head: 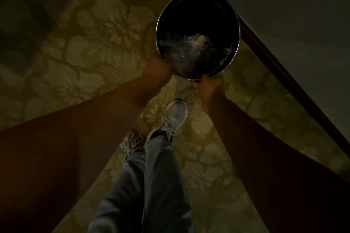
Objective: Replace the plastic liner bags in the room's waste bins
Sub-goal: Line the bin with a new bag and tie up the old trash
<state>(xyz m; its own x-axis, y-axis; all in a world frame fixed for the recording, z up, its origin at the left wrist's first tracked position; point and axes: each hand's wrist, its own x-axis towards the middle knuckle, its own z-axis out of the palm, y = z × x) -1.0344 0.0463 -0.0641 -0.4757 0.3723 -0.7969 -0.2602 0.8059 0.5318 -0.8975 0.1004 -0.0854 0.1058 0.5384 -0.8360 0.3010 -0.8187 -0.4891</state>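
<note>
Dim room, seen from above. Round metal waste bin (198, 33) near the dark baseboard (269, 53), on or just above patterned carpet (85, 47); cannot tell which. Crumpled clear plastic liner (197, 47) low inside the dark interior. Left hand (161, 66) gripping the near-left rim, right hand (209, 83) gripping the near rim. Below, pale laced sneakers (173, 117) and grey trouser legs (151, 185), one foot ahead of the other.

patterned carpet (91, 49), dark baseboard (269, 56), grey wall (293, 5)
</note>
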